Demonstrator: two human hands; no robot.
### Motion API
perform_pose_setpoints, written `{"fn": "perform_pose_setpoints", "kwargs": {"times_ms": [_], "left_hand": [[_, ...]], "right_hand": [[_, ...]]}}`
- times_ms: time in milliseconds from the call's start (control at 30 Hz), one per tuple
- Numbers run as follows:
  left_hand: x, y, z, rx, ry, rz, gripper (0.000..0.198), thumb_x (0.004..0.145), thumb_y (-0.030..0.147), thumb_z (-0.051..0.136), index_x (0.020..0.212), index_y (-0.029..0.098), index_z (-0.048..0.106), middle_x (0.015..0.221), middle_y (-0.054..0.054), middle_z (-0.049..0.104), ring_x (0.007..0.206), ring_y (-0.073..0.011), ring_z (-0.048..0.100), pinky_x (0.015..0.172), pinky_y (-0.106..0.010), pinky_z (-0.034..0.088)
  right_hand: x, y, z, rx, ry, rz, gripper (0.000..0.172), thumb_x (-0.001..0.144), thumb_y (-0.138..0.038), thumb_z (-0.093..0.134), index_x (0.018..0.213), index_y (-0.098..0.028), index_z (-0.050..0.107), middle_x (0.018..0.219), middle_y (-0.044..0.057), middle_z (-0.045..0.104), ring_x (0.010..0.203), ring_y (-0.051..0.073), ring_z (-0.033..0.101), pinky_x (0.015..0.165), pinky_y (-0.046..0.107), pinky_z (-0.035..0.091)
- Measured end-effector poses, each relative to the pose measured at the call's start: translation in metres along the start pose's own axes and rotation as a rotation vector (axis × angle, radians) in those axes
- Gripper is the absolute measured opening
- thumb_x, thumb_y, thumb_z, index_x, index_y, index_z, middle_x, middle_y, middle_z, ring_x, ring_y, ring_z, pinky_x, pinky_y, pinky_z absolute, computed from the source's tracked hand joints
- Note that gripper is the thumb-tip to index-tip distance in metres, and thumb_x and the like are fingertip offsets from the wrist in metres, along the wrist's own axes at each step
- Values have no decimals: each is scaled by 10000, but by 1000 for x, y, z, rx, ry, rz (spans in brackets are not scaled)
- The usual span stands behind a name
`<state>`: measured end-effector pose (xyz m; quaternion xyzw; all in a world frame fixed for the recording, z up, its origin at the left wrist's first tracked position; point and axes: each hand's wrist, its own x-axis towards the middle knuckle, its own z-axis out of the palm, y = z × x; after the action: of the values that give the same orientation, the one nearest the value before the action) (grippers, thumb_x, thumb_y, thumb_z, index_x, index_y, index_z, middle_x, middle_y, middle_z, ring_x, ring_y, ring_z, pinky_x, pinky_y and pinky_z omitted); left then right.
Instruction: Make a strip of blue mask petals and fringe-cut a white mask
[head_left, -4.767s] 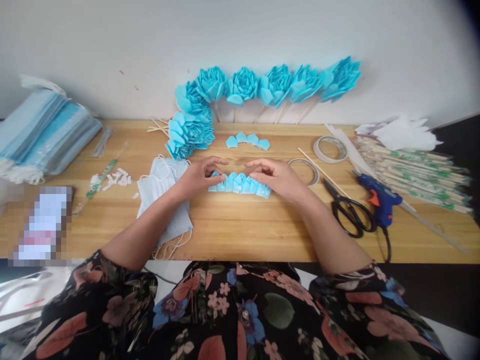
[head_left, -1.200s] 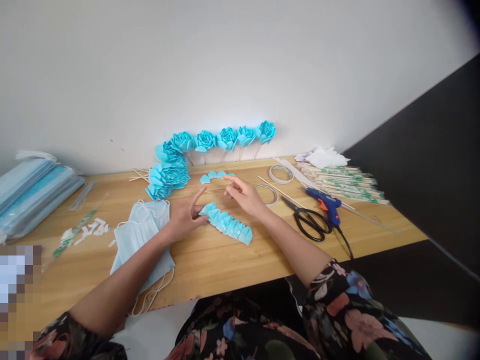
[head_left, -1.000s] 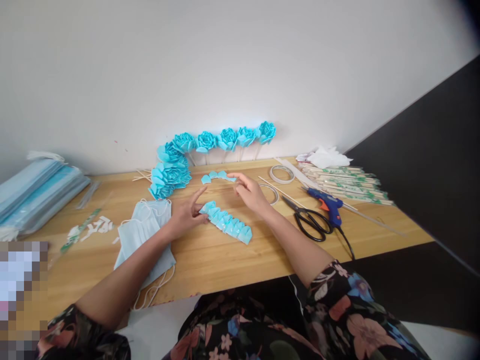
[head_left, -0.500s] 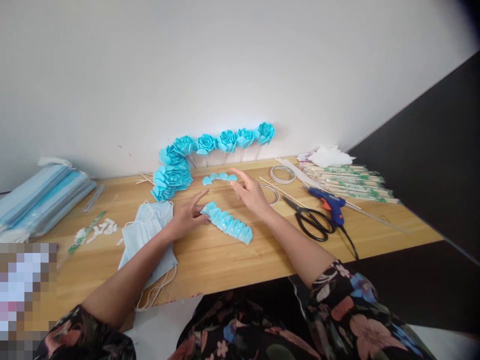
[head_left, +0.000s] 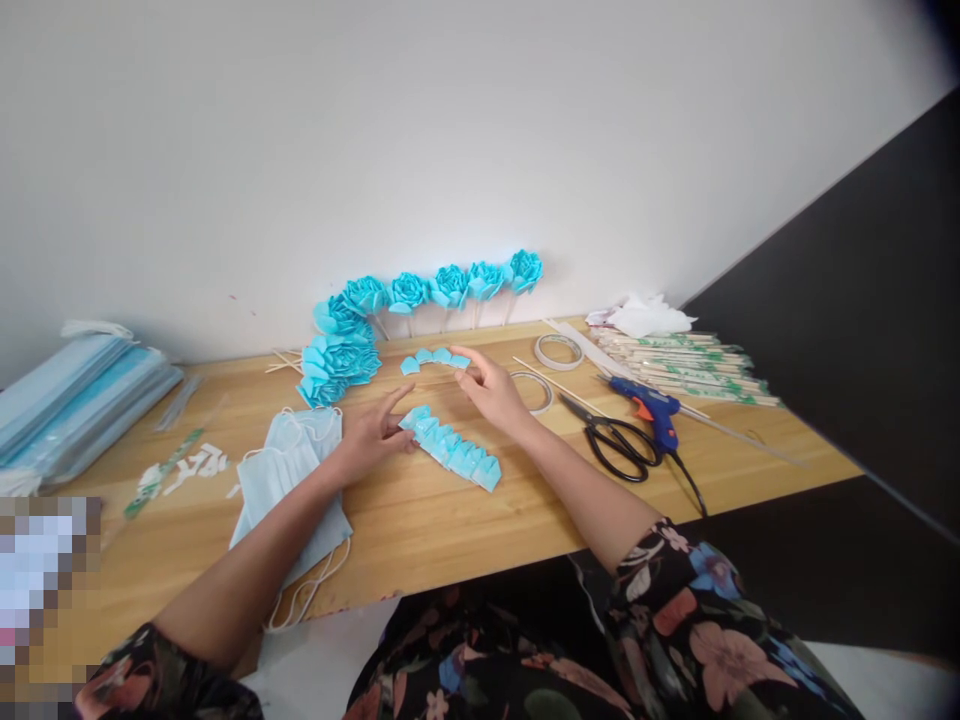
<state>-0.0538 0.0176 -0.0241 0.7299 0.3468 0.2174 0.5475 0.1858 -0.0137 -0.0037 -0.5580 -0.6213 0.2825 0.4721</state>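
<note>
Blue petal strip (head_left: 454, 449) slants across a wooden bench (head_left: 420, 540), its far end at the left hand (head_left: 366, 438), whose index finger extends; whether the other fingers pinch it cannot be told. The right hand (head_left: 495, 396), thumb and index finger apart, reaches the right end of a petal arc (head_left: 425, 356), before stemmed blue flowers (head_left: 450, 285).

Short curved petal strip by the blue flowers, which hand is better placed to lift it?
Probably the right hand: its fingers are at one end of the short petal strip, while the left hand is at the longer petal strip.
</note>
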Motion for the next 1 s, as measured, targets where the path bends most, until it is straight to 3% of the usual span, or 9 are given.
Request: {"fn": "perform_pose_setpoints", "kwargs": {"times_ms": [267,467,667,1000], "left_hand": [[0,-1,1,-46,-14,-7,924,838,382,688,1589,111,222,830,-36,742,745,-184,716,754,-326,560],[-1,1,1,-19,-6,-15,917,839,388,691,1585,102,240,812,-42,748,765,-203,728,792,-347,558],[0,-1,-1,-21,-15,2,896,852,382,688,1580,99,249,801,-42,751,744,-194,725,772,-335,561],[0,-2,-1,-51,-24,-3,874,863,382,693,1577,117,263,806,-39,742,753,-187,721,758,-327,573]], "right_hand": [[1,3,3,74,-42,-41,533,870,-230,498,1402,-191,523,843,-2,622,721,140,561,703,271,440],[-1,-1,-1,-18,2,-14,515,868,-171,426,1348,-228,605,617,-54,481,569,139,448,632,281,380],[-2,1,1,-32,21,-4,436,932,-271,437,1303,-206,656,542,-65,390,499,127,359,546,268,314],[-2,-2,3,55,-33,50,425,902,-311,519,1290,-211,659,537,-71,443,487,119,369,521,259,312]]}}
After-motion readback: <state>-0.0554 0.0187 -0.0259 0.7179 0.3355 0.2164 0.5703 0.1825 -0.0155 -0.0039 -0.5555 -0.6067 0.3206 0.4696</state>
